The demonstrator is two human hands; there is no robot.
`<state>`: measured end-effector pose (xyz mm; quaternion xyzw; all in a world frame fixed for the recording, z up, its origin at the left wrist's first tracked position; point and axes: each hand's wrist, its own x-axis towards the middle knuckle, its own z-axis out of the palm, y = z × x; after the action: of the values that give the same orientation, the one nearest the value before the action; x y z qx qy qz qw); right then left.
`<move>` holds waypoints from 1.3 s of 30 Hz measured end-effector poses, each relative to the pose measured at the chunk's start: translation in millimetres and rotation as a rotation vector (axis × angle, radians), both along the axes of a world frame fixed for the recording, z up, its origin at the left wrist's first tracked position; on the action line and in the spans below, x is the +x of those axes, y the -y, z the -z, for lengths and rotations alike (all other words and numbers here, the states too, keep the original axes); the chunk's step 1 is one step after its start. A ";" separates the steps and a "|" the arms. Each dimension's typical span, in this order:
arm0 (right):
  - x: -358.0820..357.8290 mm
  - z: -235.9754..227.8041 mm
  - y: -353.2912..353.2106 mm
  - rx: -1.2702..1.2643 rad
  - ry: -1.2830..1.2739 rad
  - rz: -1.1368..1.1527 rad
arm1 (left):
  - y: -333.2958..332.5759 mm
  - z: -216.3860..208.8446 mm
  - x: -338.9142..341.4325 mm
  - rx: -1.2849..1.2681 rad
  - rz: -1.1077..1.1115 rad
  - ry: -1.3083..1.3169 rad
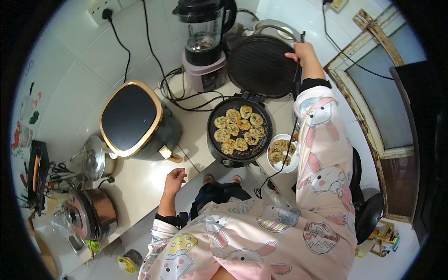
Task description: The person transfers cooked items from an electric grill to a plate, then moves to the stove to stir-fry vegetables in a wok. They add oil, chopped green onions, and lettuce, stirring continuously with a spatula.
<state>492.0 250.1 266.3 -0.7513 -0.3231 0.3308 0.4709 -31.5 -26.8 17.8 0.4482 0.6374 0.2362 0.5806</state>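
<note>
A round black electric griddle (219, 149) stands on the counter, its ridged lid (261, 65) swung back. Inside lie several small browned patties (233, 129) flecked with dark green. My right hand (305, 52) is beside the lid's right edge, closed on thin dark sticks that look like chopsticks (303, 36). Whether its fingers also touch the lid is unclear. My left hand (174, 179) hovers by the counter's front edge, fingers curled in, with nothing visible in it. Right of the griddle, under my right forearm, a white plate (271, 160) carries more patties.
Left of the griddle stands a dark air fryer (163, 133) with a gold rim. Behind is a blender (204, 67) with loose black cables. A steel pot (95, 161) and a brown electric cooker (102, 212) sit farther left. A black cord (280, 170) hangs past the plate.
</note>
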 end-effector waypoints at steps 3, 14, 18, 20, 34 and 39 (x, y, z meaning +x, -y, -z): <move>8.2 1.3 -12.7 0.018 -0.075 0.023 | 15.2 4.7 -15.5 -0.020 -0.048 -0.002; -26.3 1.3 171.0 0.576 -0.177 0.162 | -5.6 11.7 7.2 0.030 0.013 0.101; -62.8 53.8 288.3 0.510 0.455 0.412 | -25.6 6.9 30.8 0.033 0.158 0.115; -80.0 85.4 336.6 0.469 0.379 0.499 | -34.1 4.7 43.9 0.030 0.230 0.088; -86.8 296.8 392.2 -0.172 0.590 0.213 | -45.2 -5.3 107.4 0.002 0.519 0.043; -87.2 298.2 402.9 -0.295 0.815 0.000 | -37.9 -2.2 84.4 -0.001 0.454 0.072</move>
<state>404.8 -152.9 -32.0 -0.8798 -0.4319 0.0496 0.1923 52.9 11.0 20.0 0.5711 0.4991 0.1147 0.6415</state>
